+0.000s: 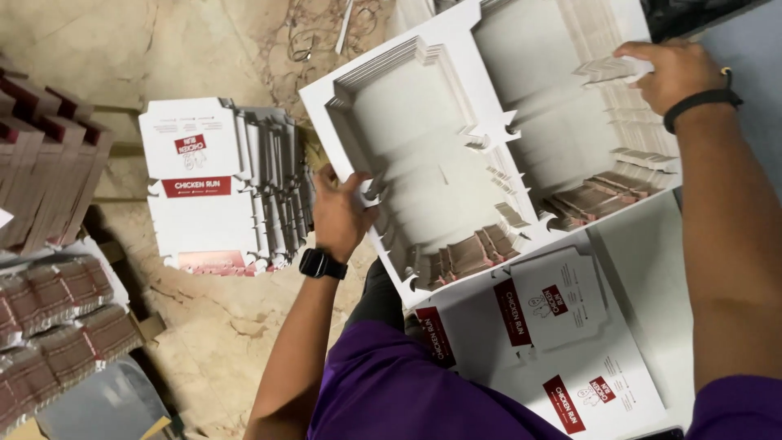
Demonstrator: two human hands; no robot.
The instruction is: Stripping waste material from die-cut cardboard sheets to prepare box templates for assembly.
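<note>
Purple sleeves sat closest; both my hands, left [340,213] and right [669,75], gripped opposite edges of the white die-cut cardboard stack [489,138], above printed flat cartons [562,342]; its far corner was cut off.

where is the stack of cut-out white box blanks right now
In the head view, the stack of box blanks sits on the floor, left of the left hand.

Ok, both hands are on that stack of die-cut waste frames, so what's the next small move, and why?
Probably lift the stack of cut-out frames a little and carry it sideways. The left hand grips its near edge, the right hand its far corner, and it sits tilted over the printed sheets, covering part of them.
</note>
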